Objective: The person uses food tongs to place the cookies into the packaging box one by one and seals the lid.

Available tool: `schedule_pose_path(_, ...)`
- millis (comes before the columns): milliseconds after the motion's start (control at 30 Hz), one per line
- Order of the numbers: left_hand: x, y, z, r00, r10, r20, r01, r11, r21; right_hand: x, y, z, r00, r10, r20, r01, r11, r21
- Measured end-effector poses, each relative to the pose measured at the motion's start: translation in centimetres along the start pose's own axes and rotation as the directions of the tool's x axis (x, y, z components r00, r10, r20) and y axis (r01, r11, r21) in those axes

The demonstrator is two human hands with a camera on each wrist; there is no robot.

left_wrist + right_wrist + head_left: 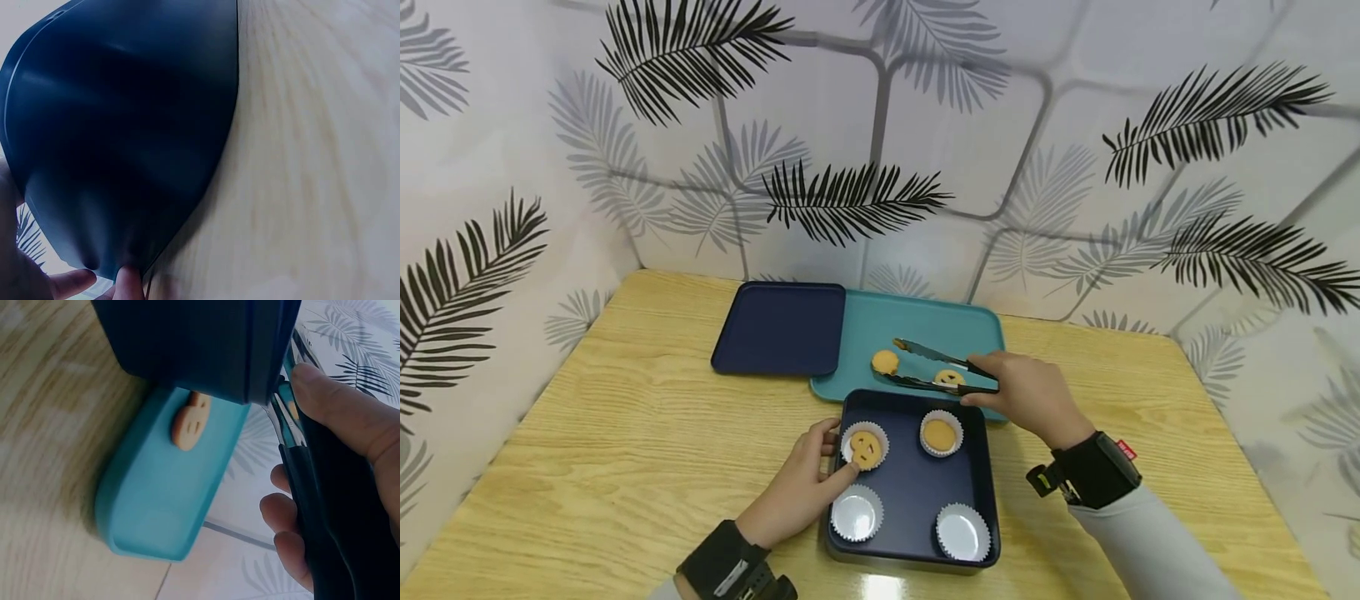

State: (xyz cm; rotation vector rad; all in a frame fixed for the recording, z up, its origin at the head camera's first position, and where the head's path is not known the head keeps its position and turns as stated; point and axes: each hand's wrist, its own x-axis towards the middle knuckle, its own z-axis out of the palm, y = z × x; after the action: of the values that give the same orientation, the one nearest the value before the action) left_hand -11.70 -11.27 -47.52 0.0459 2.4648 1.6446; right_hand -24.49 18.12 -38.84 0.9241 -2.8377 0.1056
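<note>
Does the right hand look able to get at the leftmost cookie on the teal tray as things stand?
Probably yes: the right hand holds tongs whose spread tips appear to flank that cookie, and its top looks uncovered.

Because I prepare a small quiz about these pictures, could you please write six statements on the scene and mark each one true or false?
1. The right hand holds the tongs. True.
2. The arms of the tongs are pressed together. False: they stand apart.
3. The left hand grips the side of the deep box. True.
4. Cookies lie on the blue-green tray. True.
5. Every paper cup in the box holds a cookie. False: the two near paper cups are empty.
6. The flat dark blue tray is right of the blue-green one. False: the flat dark blue tray is on the left.
</note>
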Motion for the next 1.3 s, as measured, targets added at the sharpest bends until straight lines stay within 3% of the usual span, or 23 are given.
schedule_pose_path(367,0.0,-0.2,0.1,1.000,0.008,0.011,-0.008,1.000,0.004,0.3,0.0,1.1,0.999,0.007,0.050,-0.007,1.000,0.000)
schedule_pose_path(667,0.0,-0.1,0.1,1.000,0.011,0.008,-0.011,1.000,-0.002,0.7,-0.4,0.7,0.996,0.024,0.087,-0.026,0.999,0.022)
schedule_pose_path(867,-0.1,0.0,0.1,1.000,0.005,0.009,-0.005,1.000,-0.011,1.7,-0.8,0.2,0.993,0.009,0.122,-0.006,1.000,-0.023)
schedule_pose_path(1100,0.0,-0.1,0.0,1.000,0.013,0.006,-0.013,1.000,-0.004,2.3,-1.4,-0.1,0.992,0.005,0.127,-0.001,0.999,-0.032)
schedule_pose_path(1300,0.0,-0.1,0.0,1.000,0.020,0.006,-0.020,1.000,0.005,2.1,-1.4,0.4,0.997,-0.006,0.078,0.010,0.999,-0.041)
